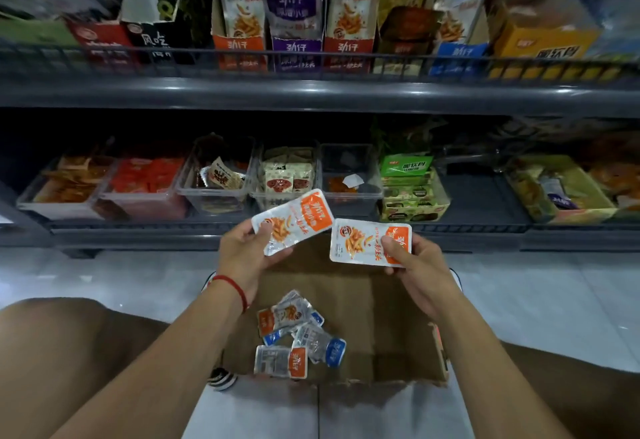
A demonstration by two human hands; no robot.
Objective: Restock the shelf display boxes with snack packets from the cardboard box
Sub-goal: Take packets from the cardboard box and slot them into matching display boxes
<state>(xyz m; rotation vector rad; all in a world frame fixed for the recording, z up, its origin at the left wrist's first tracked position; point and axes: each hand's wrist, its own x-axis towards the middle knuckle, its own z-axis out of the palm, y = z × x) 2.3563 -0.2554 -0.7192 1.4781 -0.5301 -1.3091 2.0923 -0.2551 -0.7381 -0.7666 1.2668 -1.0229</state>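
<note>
Both forearms reach forward over the open brown cardboard box [349,328] on the pale tiled floor [536,303]. Left hand [242,251], red string bracelet [232,287] at the wrist, is raised with palm turned inward; its thumb and curled fingers pinch the lower end of a white-and-orange snack packet [294,220], which tilts up to the right. Right hand [415,265] pinches the right end of a second white-and-orange snack packet [363,243], thumb on the printed face, packet lying roughly level. The two packets sit just beside each other above the box's far wall. Loose orange- and blue-ended packets [298,334] lie in the box's left part. Upright orange display box [239,45] stands on the grey upper shelf [311,92].
</note>
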